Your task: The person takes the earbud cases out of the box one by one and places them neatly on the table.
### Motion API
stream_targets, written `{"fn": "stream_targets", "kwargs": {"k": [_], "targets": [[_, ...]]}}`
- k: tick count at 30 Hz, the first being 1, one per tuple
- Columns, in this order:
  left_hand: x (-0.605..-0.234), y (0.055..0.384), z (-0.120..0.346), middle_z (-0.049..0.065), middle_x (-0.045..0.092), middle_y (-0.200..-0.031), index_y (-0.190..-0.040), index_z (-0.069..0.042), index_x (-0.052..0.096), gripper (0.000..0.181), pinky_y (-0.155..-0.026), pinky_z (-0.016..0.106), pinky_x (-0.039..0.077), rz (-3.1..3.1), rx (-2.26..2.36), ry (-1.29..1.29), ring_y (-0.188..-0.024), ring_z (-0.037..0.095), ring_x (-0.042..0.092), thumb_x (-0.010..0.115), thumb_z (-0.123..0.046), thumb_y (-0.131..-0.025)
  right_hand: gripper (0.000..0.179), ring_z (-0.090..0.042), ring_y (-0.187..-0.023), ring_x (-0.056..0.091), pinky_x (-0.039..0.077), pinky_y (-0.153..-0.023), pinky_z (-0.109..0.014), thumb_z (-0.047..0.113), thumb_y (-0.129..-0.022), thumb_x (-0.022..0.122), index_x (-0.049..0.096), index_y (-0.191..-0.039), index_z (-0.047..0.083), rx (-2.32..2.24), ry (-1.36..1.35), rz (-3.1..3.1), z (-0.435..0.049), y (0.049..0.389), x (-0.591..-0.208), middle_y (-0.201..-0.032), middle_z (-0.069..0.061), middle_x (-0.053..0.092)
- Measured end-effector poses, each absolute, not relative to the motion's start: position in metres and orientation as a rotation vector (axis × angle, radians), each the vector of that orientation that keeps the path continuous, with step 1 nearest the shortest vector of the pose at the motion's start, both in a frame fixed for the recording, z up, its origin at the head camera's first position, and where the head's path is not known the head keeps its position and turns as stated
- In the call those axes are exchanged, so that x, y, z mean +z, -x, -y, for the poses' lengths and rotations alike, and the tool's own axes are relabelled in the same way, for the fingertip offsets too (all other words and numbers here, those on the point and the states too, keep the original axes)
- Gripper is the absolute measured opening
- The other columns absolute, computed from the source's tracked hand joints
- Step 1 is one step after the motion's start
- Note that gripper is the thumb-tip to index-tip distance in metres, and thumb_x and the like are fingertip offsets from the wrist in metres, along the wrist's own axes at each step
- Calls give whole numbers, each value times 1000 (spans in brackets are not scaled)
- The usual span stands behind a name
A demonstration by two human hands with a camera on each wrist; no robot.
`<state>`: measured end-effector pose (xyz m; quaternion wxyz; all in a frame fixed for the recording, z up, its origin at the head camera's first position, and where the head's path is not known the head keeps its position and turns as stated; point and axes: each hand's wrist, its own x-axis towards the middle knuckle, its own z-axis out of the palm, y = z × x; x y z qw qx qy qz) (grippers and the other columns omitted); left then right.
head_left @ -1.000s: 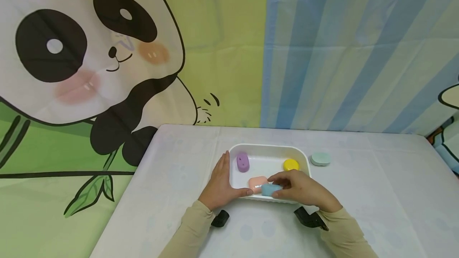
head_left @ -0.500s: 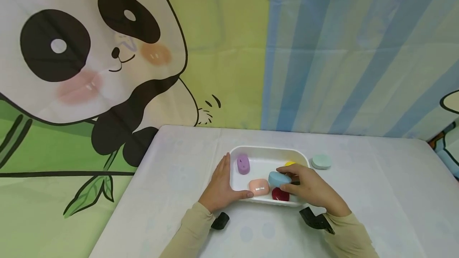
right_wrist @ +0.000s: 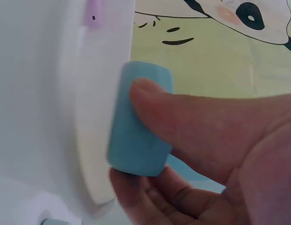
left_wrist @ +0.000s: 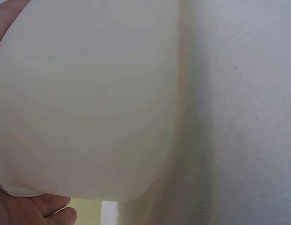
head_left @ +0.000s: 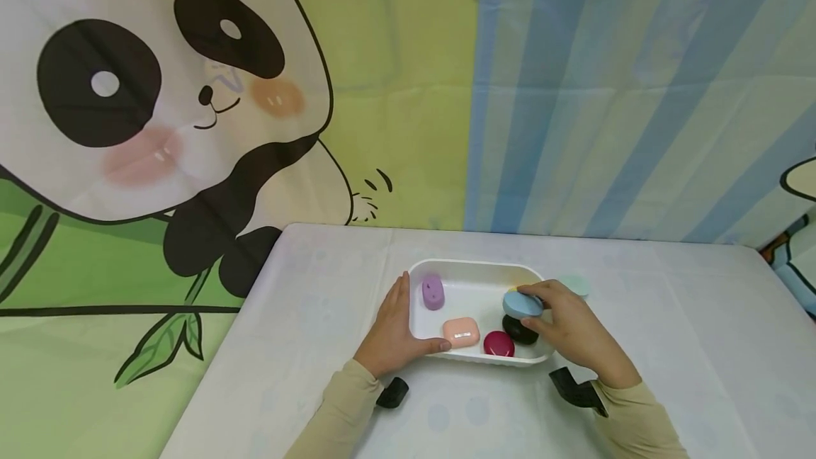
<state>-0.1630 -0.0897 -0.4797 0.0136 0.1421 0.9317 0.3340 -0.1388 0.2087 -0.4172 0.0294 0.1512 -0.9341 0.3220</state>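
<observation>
My right hand (head_left: 576,328) pinches a light blue rounded block (head_left: 523,304) between thumb and fingers, over the right side of a white tray (head_left: 472,261). In the right wrist view the thumb lies across the face of the blue block (right_wrist: 136,126). My left hand (head_left: 400,335) holds the tray's left end, thumb at the front rim and fingers along the left wall. Inside the tray are a purple block (head_left: 433,292), a peach block (head_left: 461,332), a dark red round piece (head_left: 499,344) and a black oval piece (head_left: 519,330). A yellow round piece is mostly hidden behind the blue block.
A mint green block (head_left: 576,285) lies on the white-covered table (head_left: 688,317) just right of the tray, partly behind my right hand. Black straps (head_left: 392,393) sit at both wrists. A cloth with a panda print (head_left: 395,91) hangs behind the table.
The right hand has lifted the blue block from the tray's front and moved it right and back. The dark red and black pieces have come into sight. The left hand stays in place.
</observation>
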Motion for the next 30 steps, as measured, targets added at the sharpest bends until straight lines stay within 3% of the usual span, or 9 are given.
{"fn": "stream_targets", "kwargs": {"k": [15,30], "targets": [[-478,162,89,11,9,-154,-150,-12,-1,133,-108,46,23,-2899,1067,-445,-140,23,10,73,-70,-56,46,-35,-100,52,43,-82,-52,4,-80,70,54,-123,-1,912,-357,2780,-234,141,-425,-118,-21,49],[-479,162,90,10,8,-155,-150,-14,-4,134,-108,47,22,-2894,1059,-443,-140,22,9,67,-77,-55,48,-39,-98,50,42,-78,-53,-2,-76,71,53,-121,-5,818,-336,2750,-265,143,-425,-116,-27,48]]}}
